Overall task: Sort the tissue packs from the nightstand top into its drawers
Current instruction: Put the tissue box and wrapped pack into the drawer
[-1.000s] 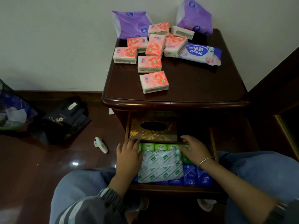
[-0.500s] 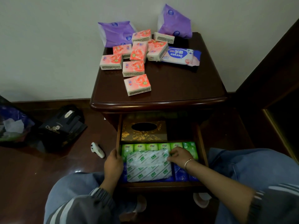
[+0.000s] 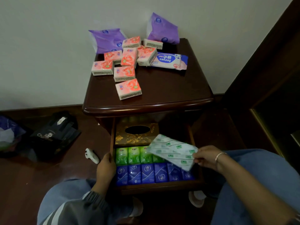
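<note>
Pinching white-green tissue pack [image 3: 172,151] at right end with right hand [image 3: 206,157], tilted over right side of open drawer [image 3: 162,188]. Gripping its left wall with left hand [image 3: 105,166], fingers curled. Pink packs [image 3: 128,89] far on nightstand top [image 3: 170,88].

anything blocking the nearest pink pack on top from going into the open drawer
Yes. The drawer is mostly filled: a gold tissue box at the back, then a green row and a blue row. The right hand holds a white-and-green pack above their right side. The pink pack itself lies free near the front edge.
</note>
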Tool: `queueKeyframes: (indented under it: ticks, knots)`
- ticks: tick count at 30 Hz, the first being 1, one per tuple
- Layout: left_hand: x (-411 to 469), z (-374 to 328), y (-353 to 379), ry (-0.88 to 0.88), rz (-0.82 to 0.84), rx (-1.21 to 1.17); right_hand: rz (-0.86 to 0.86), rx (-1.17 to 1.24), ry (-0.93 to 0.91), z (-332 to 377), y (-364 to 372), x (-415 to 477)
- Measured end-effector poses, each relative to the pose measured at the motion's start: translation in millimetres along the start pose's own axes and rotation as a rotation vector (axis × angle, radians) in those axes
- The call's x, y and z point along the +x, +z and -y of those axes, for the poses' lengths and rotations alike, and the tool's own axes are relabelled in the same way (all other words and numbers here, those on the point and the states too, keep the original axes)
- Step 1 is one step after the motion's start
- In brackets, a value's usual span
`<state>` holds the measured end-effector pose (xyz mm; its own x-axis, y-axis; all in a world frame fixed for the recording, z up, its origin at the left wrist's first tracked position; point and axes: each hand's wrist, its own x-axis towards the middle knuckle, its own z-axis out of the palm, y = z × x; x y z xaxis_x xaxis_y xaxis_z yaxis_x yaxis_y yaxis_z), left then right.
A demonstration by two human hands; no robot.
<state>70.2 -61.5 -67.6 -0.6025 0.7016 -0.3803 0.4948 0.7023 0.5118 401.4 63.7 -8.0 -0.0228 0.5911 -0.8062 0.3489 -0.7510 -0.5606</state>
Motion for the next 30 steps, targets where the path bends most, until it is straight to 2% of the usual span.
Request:
queueKeyframes:
  ticks: [3, 6, 22, 30]
  knots:
    - [0, -1, -1, 0.025, -0.008, 0.01, -0.074, 0.381, 0.091, -10, -18, 0]
    - [1, -1, -2, 0.022, -0.009, 0.005, -0.099, 0.533, 0.11, -17, -12, 2]
    - [4, -2, -5, 0.015, -0.021, 0.009, -0.219, 0.541, -0.04, 17, 73, 46]
    - [7, -2, -5, 0.016, -0.022, 0.021, -0.223, 0.514, 0.039, 29, 85, 61]
